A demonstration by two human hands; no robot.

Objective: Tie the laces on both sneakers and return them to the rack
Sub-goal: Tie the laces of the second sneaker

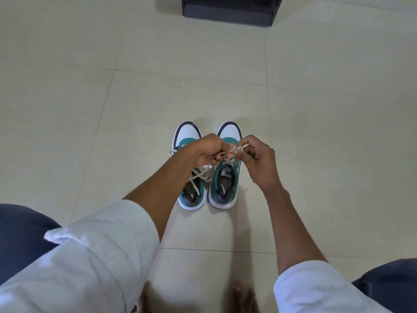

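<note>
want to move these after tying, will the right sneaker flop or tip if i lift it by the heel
Probably holds its shape: the right sneaker shows a thick white sole and a padded collar. It sits flat on the floor, so tipping seems unlikely. The lace is limp and may dangle.

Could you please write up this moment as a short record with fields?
setting: pale tiled floor
shoes: pair of teal-and-white sneakers, side by side, toes pointing away
left hand: pinching the cream lace
right hand: pinching the same lace over the right sneaker
left sneaker lace: loose ends lying across the shoe
background: dark box-like object, top edge of view
</note>
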